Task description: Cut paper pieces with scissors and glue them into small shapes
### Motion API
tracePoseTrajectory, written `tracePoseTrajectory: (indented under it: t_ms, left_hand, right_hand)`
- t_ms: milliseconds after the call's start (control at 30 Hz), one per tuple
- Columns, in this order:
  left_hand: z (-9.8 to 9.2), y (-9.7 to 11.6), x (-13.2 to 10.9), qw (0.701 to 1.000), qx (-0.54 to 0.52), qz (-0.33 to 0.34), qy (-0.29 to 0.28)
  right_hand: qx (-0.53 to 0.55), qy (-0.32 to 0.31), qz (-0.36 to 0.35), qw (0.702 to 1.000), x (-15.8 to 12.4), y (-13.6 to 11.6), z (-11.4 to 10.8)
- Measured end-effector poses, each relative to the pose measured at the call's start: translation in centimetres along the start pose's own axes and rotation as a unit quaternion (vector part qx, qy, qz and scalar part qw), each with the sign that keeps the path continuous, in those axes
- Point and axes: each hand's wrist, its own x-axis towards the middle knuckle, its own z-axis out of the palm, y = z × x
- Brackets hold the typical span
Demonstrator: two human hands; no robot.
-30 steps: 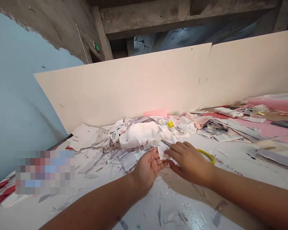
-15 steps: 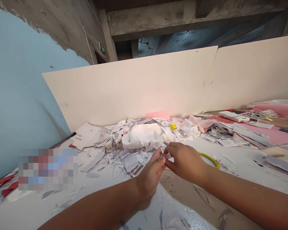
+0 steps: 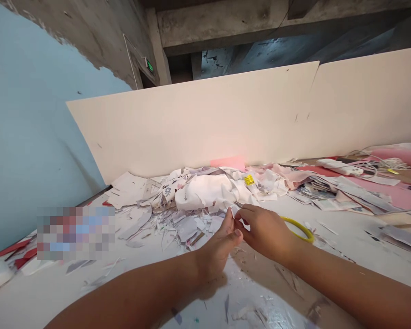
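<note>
My left hand [image 3: 222, 244] and my right hand [image 3: 262, 228] meet over the white table [image 3: 205, 301]. A small white piece of paper [image 3: 234, 210] shows between them, pinched by my left fingers. From my curled right fingers sticks the tip of a thin metal tool [image 3: 238, 204]; its kind is hidden by the hand. A yellow ring [image 3: 299, 227] lies just beyond my right wrist. Past my fingertips is a heap of crumpled white paper [image 3: 205, 192], with a small item bearing a yellow label [image 3: 249, 180] on it.
Paper scraps [image 3: 188, 228] litter the table around the hands. A pale panel [image 3: 205, 128] stands along the back. To the right are stacked paper strips [image 3: 318, 189], a white power strip [image 3: 339, 167] with cables, and pink sheets [image 3: 404, 192]. A blue wall [image 3: 27, 137] rises at left.
My left thumb has lifted and straightened, away from the paper. My right hand keeps nearly the same place and pose. The whole view has shifted slightly.
</note>
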Motion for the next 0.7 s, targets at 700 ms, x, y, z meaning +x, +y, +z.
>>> tracePoseTrajectory:
  t_ms: [700]
  left_hand:
    - [0.53,0.45,-0.26,0.997,0.078,0.007,0.011]
  right_hand:
    - [0.040,0.036,0.033,0.998,0.28,0.44,-0.20]
